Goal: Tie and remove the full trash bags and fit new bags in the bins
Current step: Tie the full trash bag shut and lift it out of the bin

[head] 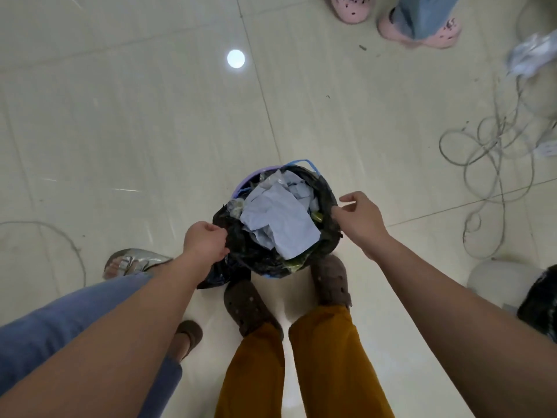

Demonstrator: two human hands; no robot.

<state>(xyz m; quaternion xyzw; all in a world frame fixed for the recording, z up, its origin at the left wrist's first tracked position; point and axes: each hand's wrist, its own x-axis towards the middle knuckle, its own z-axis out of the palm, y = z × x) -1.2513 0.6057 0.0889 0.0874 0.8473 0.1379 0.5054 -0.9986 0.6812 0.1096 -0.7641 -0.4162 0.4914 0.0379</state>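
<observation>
Standing over the purple bin [241,184], the left hand [205,241] and right hand [360,220] are each pinching the black trash bag [327,191] rim with curled fingers, 2 opposite sides.

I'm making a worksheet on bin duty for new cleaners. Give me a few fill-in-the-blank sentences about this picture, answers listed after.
1. The trash bag in the bin is ___ in colour.
2. The bin's rim is ___.
3. On top of the rubbish lies crumpled pale ___ paper.
4. The left hand and right hand both grip the bag's ___.

Answers: black; purple; blue; edge
</observation>
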